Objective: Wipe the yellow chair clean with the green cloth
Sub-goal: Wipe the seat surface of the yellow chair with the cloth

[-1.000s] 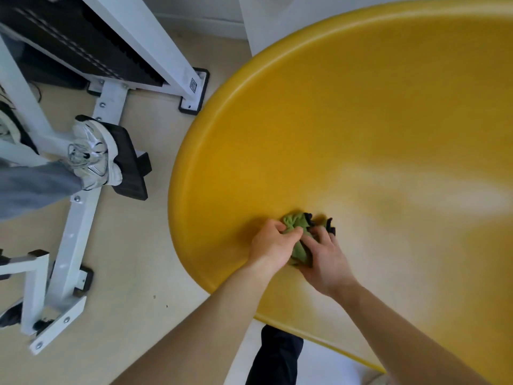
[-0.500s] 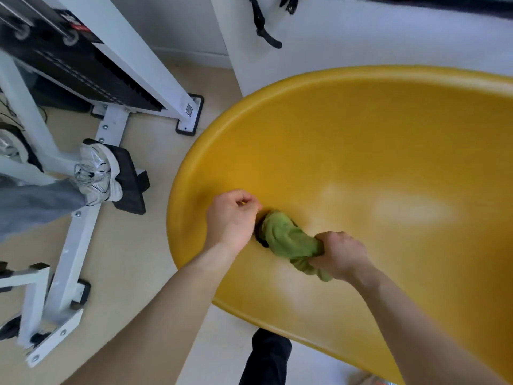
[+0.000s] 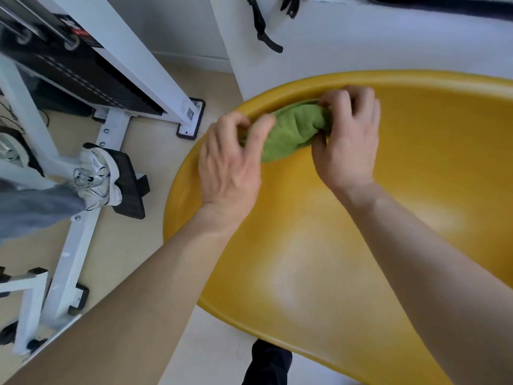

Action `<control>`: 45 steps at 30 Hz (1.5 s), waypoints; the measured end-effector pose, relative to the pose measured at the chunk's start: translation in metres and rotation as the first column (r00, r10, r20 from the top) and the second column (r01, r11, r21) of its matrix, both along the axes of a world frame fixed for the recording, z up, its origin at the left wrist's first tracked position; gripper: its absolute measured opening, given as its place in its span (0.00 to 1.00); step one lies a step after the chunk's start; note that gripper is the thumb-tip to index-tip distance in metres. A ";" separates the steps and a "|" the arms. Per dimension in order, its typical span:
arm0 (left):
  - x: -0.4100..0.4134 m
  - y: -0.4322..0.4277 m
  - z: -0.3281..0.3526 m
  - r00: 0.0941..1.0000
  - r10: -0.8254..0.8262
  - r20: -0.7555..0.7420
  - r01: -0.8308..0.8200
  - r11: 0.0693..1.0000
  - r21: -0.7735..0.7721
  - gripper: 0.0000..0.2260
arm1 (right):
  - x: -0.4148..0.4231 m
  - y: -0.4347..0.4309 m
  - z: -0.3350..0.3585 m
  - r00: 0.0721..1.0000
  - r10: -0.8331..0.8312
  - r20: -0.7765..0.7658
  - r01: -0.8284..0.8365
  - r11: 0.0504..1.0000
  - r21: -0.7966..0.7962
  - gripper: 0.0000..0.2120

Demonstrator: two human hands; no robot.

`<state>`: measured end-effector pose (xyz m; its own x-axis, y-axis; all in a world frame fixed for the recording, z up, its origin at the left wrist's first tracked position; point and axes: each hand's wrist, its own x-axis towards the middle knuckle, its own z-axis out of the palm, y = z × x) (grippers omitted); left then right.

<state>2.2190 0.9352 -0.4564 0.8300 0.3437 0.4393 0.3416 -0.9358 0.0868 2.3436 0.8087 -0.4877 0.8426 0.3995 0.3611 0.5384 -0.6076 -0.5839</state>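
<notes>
Looking down from the head camera, the green cloth (image 3: 294,132) is seen bunched into a short roll, lying just inside the far left rim of the yellow chair (image 3: 361,245). The roll is stretched from left to right, along the rim. Its left end is pinched by the left hand (image 3: 230,162), and its right end is squeezed shut in the right hand (image 3: 347,140). The hands are kept a little apart, with the cloth pulled between them. Neither hand is nearer; one end is held by each. The big shiny middle of the seat lies below the cloth, toward the person. It is guessed that the cloth must be dragged back that way for more wiping. A white metal frame (image 3: 83,218) is seen on the floor to the left.
</notes>
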 end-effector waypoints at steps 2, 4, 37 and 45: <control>0.014 0.006 -0.019 0.996 -0.068 -0.053 0.075 0.988 0.137 0.13 | 0.004 0.013 -0.018 0.949 -0.090 0.302 0.114 0.992 -0.063 0.11; 0.018 0.007 -0.050 0.975 -0.070 -0.211 0.116 0.970 0.215 0.07 | 0.002 0.018 -0.051 0.926 0.018 0.377 0.042 0.988 -0.149 0.10; -0.042 -0.156 -0.214 0.528 -0.498 -0.688 0.224 0.863 -0.453 0.16 | -0.131 -0.221 -0.206 0.926 0.118 -0.358 -0.317 0.759 -0.569 0.25; 0.007 -0.147 -0.168 0.558 -0.499 -0.663 0.055 0.819 -0.571 0.09 | -0.068 -0.198 -0.160 0.853 0.191 -0.486 -0.513 0.473 -0.716 0.22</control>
